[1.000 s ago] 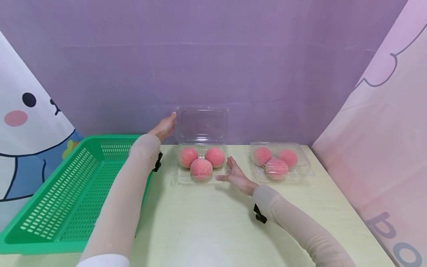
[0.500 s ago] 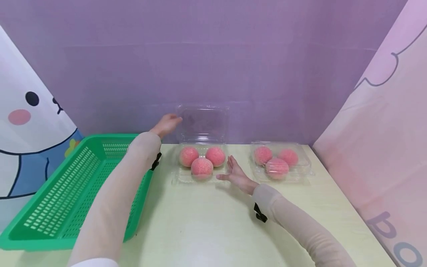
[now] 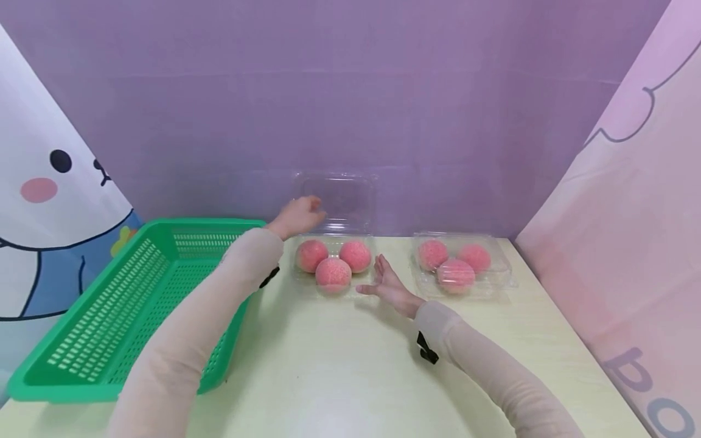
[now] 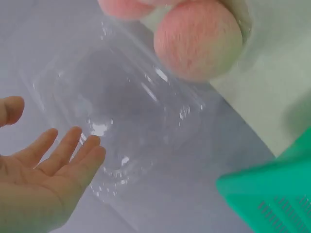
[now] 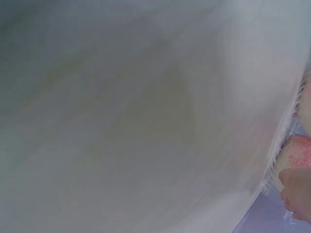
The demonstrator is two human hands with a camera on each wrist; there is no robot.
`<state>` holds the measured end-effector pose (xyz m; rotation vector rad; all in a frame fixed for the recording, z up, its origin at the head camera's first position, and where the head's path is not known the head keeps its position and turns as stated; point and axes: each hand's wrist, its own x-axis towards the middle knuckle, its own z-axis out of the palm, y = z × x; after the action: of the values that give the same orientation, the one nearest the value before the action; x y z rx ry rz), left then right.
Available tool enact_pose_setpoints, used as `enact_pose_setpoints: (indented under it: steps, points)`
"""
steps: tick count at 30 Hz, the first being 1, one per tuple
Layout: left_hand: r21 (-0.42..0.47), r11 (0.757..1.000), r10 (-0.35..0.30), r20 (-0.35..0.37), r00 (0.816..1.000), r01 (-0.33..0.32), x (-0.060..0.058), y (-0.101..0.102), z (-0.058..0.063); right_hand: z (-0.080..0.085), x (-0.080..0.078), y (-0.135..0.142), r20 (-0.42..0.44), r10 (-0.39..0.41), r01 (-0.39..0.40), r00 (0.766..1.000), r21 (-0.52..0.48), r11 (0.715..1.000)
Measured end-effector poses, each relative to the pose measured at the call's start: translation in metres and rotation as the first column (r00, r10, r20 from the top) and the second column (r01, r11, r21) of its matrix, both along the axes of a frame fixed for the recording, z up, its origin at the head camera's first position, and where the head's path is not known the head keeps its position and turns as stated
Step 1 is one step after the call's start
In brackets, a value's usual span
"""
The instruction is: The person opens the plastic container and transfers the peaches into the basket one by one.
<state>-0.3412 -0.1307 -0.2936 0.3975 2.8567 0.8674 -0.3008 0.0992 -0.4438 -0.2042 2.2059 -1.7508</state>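
Three pink peaches (image 3: 333, 275) sit in a clear plastic clamshell box at mid-table. Its see-through lid (image 3: 350, 198) stands raised against the purple backdrop. My left hand (image 3: 298, 217) is in front of the lid's left side, fingers spread and loosely bent, holding nothing; the left wrist view shows the hand (image 4: 53, 179) overlapping the lid's edge (image 4: 112, 121). My right hand (image 3: 390, 289) lies by the box's front right corner, thumb along the front and fingers straight beside the right side. In the right wrist view a blurred sleeve covers most, with fingers (image 5: 296, 191) near a peach (image 5: 295, 158).
A green plastic basket (image 3: 33, 389) stands on the left, partly behind my left arm. To the right is another clear box with its lid down over three peaches (image 3: 456, 277). Fabric backdrops edge the pale table (image 3: 328, 365) at the back and sides.
My left hand has moved from the lid's left edge to the right and slightly down, now in front of the lid. The right hand and peaches stay put.
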Motion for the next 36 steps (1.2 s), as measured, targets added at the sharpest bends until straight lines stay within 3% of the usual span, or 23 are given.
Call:
enact_pose_setpoints:
  steps: [5, 9, 12, 16, 22, 25, 28, 36]
  points:
    - [-0.071, 0.997, -0.039, 0.059, 0.998, 0.043, 0.002, 0.007, -0.015, 0.002, -0.001, -0.002, 0.003, -0.010, 0.011, 1.000, -0.010, 1.000]
    - [-0.168, 0.985, -0.034, 0.102, 0.994, 0.051, -0.001, 0.005, -0.030, -0.001, -0.003, -0.002, 0.011, -0.011, 0.012, 1.000, -0.014, 1.000]
    - [-0.219, 0.975, -0.007, 0.133, 0.991, 0.036, -0.003, 0.001, -0.042, -0.004, -0.004, -0.002, 0.007, -0.002, 0.002, 1.000, -0.012, 1.000]
    - [-0.220, 0.975, 0.030, 0.179, 0.983, 0.010, -0.006, -0.002, -0.056, -0.002, -0.002, -0.002, 0.015, 0.009, -0.009, 1.000, -0.011, 1.000]
    - [-0.184, 0.979, 0.127, 0.240, 0.962, -0.083, -0.015, -0.001, -0.076, 0.017, 0.008, -0.003, 0.030, 0.025, -0.025, 0.999, -0.023, 0.999]
    - [-0.216, 0.973, 0.126, 0.214, 0.969, -0.078, -0.018, -0.001, -0.083, 0.020, 0.011, -0.003, 0.031, 0.033, -0.033, 0.999, -0.019, 0.999]
    - [-0.263, 0.963, 0.113, 0.187, 0.976, -0.061, -0.018, 0.001, -0.086, 0.013, 0.008, -0.001, 0.029, 0.026, -0.025, 0.999, -0.029, 0.999]
    - [-0.351, 0.936, 0.061, 0.142, 0.988, -0.007, -0.010, 0.006, -0.087, -0.003, 0.002, -0.001, -0.001, -0.014, 0.014, 1.000, -0.004, 1.000]
